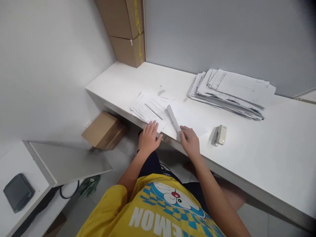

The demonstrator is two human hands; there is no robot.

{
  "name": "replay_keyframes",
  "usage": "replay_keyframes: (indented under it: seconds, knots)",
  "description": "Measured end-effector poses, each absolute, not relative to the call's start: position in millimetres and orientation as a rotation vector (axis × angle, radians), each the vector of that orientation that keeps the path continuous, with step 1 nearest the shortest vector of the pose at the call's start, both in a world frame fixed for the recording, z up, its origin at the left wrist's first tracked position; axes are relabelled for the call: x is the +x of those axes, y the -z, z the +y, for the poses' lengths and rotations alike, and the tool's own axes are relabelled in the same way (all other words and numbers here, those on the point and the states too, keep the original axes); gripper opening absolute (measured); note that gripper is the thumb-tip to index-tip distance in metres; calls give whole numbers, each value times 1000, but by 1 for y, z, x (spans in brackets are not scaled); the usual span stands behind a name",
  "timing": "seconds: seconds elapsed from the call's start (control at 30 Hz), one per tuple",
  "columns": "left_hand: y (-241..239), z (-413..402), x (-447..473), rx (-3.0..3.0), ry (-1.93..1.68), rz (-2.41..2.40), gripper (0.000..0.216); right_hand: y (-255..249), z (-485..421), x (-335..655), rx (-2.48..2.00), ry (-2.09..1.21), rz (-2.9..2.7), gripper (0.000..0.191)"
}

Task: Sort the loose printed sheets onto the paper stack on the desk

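A small pile of printed sheets (148, 110) lies near the front edge of the white desk (259, 144). My left hand (148, 136) rests on the pile's near edge with its fingers stretched flat. My right hand (189, 141) pinches the near end of a folded strip of paper (173, 118), which stands up at an angle from the sheets. A beige stapler (219, 134) lies on the desk just right of my right hand, apart from it.
A large, messy stack of papers (232, 92) sits at the back of the desk by the grey wall. Cardboard boxes (128, 31) are stacked in the corner. Another box (105, 130) sits on the floor under the desk. A dark device (17, 191) lies on a side table at left.
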State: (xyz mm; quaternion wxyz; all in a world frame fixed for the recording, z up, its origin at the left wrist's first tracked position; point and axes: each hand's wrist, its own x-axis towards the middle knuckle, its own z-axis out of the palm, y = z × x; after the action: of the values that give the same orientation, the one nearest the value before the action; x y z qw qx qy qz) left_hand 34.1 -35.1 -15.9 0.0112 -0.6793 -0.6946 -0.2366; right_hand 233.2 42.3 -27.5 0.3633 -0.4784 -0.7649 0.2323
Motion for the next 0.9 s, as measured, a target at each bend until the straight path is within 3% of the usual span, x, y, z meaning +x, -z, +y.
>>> replay_keyframes:
  seconds: [0.13, 0.37, 0.7, 0.9]
  knots:
    - [10, -14, 22, -2308, 551, -2054, 39, 29, 38, 241, -1262, -642, -1937, 38]
    - [4, -20, 14, -2248, 624, -2026, 26, 34, 21, 265, -1193, -510, -2301, 46]
    - [11, -6, 7, -2195, 592, -2037, 40, 32, 22, 264, -1187, -545, -2250, 48]
    - [5, 5, -9, -2132, 717, -2025, 27, 31, 23, 267, -1160, -604, -2224, 46]
